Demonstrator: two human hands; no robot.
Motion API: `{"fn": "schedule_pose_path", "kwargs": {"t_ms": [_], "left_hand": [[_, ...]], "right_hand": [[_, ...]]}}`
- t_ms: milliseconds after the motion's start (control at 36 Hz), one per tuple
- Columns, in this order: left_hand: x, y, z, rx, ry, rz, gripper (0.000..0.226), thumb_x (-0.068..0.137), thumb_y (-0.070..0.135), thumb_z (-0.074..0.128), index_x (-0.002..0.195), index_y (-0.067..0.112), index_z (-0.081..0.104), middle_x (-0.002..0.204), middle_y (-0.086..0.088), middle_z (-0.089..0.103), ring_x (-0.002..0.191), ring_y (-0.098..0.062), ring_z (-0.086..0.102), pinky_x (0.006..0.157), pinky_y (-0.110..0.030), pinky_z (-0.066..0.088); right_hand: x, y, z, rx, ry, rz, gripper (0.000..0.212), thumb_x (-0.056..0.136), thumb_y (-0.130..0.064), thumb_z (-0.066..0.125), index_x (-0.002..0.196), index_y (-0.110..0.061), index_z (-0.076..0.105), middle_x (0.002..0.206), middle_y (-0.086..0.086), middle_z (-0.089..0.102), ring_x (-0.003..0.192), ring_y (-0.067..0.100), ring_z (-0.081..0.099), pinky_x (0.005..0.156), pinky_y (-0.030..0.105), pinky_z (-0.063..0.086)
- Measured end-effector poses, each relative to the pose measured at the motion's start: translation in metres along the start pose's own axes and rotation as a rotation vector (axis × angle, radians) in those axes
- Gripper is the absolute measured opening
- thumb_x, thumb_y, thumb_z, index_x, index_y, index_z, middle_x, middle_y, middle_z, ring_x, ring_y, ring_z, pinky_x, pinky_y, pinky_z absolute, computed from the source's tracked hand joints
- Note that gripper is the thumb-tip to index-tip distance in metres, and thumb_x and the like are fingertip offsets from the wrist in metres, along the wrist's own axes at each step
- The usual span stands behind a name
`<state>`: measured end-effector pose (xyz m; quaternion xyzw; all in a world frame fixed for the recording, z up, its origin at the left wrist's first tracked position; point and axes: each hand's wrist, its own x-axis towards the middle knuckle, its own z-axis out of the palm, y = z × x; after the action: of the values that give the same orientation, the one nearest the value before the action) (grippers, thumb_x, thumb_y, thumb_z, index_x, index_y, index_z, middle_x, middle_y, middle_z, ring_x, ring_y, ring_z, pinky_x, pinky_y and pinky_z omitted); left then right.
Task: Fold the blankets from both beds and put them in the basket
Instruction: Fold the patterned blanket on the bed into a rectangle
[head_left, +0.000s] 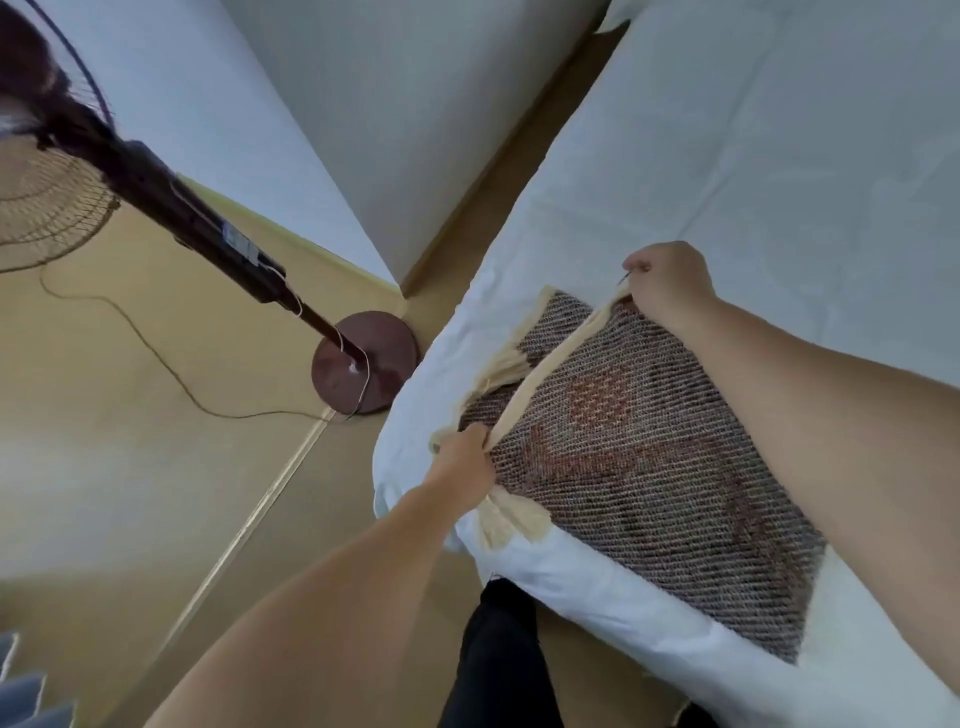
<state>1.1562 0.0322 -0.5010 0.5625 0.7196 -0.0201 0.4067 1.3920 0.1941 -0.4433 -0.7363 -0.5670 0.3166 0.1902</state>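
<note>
A brown woven blanket (639, 457) with a reddish pattern and cream fringe lies folded on the near corner of the white bed (779, 182). My left hand (462, 462) grips its cream edge at the near left corner. My right hand (667, 283) pinches the same cream edge at the far corner, lifting it slightly off the layers below. No basket is in view.
A second white bed (405, 119) stands beyond a narrow floor gap. A dark red pedestal fan (363, 364) stands on the yellow floor to the left, its cord (156, 353) trailing across the floor. My dark trouser leg (498, 660) is beside the bed.
</note>
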Motion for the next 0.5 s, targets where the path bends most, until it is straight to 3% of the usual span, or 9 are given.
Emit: {"fn": "schedule_pose_path", "kwargs": {"t_ms": [139,278,361,500], "left_hand": [[0.055,-0.025,-0.001,-0.017,-0.06,-0.028,0.021,0.083,0.003,0.038,0.097,0.012,0.052,0.085,-0.008,0.06,0.081,-0.029,0.058,0.071,-0.043,0.052],[0.095,-0.043,0.008,-0.043,-0.07,-0.047,0.032,0.085,0.002,0.035,0.108,0.016,0.051,0.092,-0.003,0.058,0.087,-0.026,0.056,0.076,-0.036,0.047],[0.111,-0.052,0.011,-0.04,-0.072,-0.042,0.039,0.085,0.003,0.033,0.117,0.018,0.05,0.094,-0.002,0.058,0.088,-0.025,0.056,0.077,-0.035,0.046],[0.129,-0.063,0.014,-0.027,-0.053,-0.033,0.034,0.086,0.003,0.033,0.111,0.02,0.051,0.086,0.002,0.058,0.082,-0.022,0.058,0.075,-0.037,0.049]], "right_hand": [[0.04,-0.002,0.055,-0.045,-0.007,0.075,0.036,0.093,-0.001,0.043,0.119,-0.006,0.067,0.131,0.01,0.06,0.119,0.025,0.055,0.098,0.027,0.042],[0.075,0.007,0.1,-0.069,-0.008,0.143,0.035,0.094,-0.001,0.044,0.118,-0.008,0.068,0.13,0.008,0.06,0.115,0.025,0.058,0.091,0.025,0.047],[0.092,0.012,0.119,-0.079,-0.023,0.176,0.035,0.094,0.0,0.045,0.119,-0.008,0.067,0.132,0.008,0.059,0.119,0.024,0.056,0.096,0.025,0.045],[0.113,0.018,0.146,-0.084,-0.027,0.213,0.037,0.093,0.002,0.045,0.121,-0.008,0.066,0.133,0.007,0.059,0.122,0.022,0.054,0.097,0.023,0.041]]}}
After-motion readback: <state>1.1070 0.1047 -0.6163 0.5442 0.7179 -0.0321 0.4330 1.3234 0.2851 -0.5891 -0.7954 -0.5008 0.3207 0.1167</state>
